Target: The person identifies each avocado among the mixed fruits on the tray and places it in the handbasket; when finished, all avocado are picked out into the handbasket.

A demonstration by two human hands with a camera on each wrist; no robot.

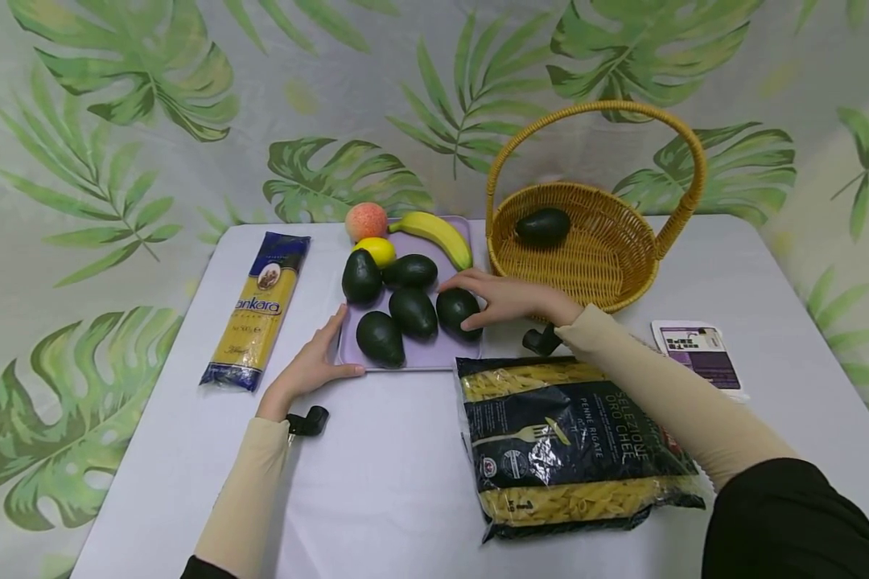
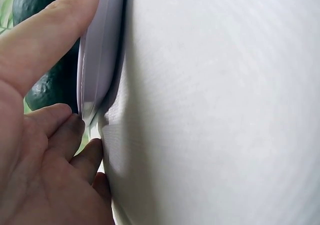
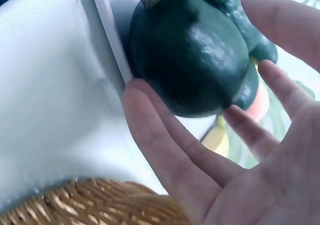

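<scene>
Head view: you are positioning your right hand (image 1: 510, 297), fingers spread, around the rightmost avocado (image 1: 458, 312), which is lying on the lilac tray (image 1: 426, 354) beside the basket (image 1: 595, 269). Your left hand (image 1: 313, 366) is touching the tray's near left corner with extended fingers, gripping nothing. Left wrist view: your thumb is lying against the tray's side. Right wrist view: your right fingers are standing wide apart about the avocado, not clasping it.
</scene>
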